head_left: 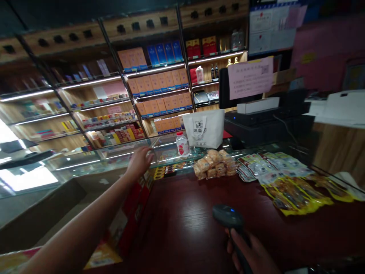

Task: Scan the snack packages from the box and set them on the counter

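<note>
My right hand (251, 247) is wrapped around the handle of a dark barcode scanner (228, 217), whose small blue light is lit above the red-brown counter. My left arm stretches forward across an open cardboard box (65, 201). At the glass counter's edge my left hand (140, 160) has its fingers curled; what they hold, if anything, is too blurred to make out. A clear bottle with a red cap (182, 145) stands to the right of that hand. Beyond the scanner lie a pile of wrapped brown snacks (213, 164) and several yellow-edged food packets (296, 192).
A white paper bag (207, 129) stands on the glass counter (168, 150). Behind the packets is a cash register (256, 123) with a pink notice (251, 78) on its screen. Lit shelves of boxes (162, 82) line the back wall. Silvery packets (270, 165) lie at right.
</note>
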The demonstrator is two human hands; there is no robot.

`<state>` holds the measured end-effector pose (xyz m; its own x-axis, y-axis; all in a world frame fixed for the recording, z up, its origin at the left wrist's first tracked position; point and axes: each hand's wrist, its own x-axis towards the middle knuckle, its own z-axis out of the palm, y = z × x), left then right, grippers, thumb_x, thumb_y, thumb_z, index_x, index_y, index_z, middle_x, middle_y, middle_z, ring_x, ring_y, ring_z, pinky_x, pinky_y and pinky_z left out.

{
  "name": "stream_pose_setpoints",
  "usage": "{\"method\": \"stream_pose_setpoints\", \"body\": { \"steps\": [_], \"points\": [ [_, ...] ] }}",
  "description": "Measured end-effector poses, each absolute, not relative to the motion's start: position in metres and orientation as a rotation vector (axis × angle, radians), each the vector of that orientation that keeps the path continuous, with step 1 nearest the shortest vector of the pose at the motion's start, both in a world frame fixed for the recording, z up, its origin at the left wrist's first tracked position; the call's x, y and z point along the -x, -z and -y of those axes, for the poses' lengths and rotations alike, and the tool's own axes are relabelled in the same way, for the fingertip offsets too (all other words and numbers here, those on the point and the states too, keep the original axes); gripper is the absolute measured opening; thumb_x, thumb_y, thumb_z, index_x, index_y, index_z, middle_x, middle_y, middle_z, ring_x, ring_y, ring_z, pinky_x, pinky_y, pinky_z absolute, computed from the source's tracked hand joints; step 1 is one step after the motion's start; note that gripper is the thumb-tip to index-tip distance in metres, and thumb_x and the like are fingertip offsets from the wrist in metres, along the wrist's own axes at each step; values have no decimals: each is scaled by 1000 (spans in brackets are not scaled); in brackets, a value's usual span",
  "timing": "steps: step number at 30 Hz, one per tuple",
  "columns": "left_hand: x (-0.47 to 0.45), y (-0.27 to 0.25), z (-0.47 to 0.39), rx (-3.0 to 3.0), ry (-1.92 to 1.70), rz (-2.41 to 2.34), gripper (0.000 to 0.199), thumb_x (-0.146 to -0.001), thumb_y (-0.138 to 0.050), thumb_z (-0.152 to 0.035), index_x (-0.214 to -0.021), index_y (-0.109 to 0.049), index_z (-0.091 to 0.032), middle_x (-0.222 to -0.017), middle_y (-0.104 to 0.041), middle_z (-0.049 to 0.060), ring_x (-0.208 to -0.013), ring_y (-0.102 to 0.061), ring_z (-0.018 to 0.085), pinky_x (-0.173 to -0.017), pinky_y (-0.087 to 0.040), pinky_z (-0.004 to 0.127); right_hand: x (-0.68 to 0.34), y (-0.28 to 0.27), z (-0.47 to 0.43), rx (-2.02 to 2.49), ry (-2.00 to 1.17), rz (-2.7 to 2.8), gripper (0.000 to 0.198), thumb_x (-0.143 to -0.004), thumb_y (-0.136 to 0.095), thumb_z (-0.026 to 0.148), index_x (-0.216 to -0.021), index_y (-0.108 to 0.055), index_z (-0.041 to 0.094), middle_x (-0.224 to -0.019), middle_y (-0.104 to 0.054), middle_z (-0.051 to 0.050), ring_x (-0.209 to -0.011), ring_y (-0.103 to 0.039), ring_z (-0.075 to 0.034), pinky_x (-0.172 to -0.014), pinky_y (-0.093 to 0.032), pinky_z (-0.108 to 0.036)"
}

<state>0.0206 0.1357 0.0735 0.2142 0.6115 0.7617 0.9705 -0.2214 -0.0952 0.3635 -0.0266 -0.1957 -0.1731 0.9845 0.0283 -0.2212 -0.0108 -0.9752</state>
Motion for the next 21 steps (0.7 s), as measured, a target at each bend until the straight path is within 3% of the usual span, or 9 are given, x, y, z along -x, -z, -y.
{"method": "stream_pose_setpoints", "body": {
  "steps": [3,6,9,12,17,21],
  "points": [
    [-93,-57,-151,2253,663,1198,37,-88,-50,-37,-113,-67,-16,-126,-64,13,-120,-56,28,-107,-41,44,-364,197,23,925,-1392,1182,76,-73,-50,87,-93,-62,14,-67,-62,-3,-46,-52,-12,-44,-41,-22],
    [-161,-30,-169,2475,574,1133,46,-86,-57,-39,-124,-62,-15,-131,-61,15,-125,-54,29,-109,-40,44,-362,195,22,923,-1358,1175,75,-74,-46,88,-83,-61,15,-56,-58,-1,-45,-51,-12,-43,-39,-21],
    [-215,-14,-189,2581,634,1133,82,-74,-73,-42,-144,-42,-10,-146,-46,21,-135,-44,33,-112,-35,45,-359,193,21,898,-1313,1141,75,-73,-46,89,-79,-60,16,-53,-57,-1,-44,-52,-13,-44,-40,-22],
    [-251,-14,-209,2630,690,1231,109,-59,-84,-43,-148,-32,-5,-149,-38,28,-139,-38,38,-113,-33,45,-357,193,19,896,-1274,1115,77,-69,-46,92,-77,-59,16,-56,-59,-2,-42,-52,-13,-43,-40,-23],
    [-269,-22,-228,2637,675,1404,109,-56,-86,-34,-147,-32,-9,-141,-48,27,-132,-46,40,-108,-36,49,-356,191,18,887,-1263,1099,74,-70,-49,90,-76,-58,17,-57,-58,-1,-42,-53,-12,-42,-40,-22],
    [-262,-13,-213,2572,914,1244,104,-60,-82,-30,-148,-30,-13,-137,-47,20,-130,-45,36,-110,-35,50,-355,191,18,912,-1292,1062,79,-64,-48,94,-78,-58,17,-55,-57,0,-41,-52,-12,-41,-38,-21]
  ]
}}
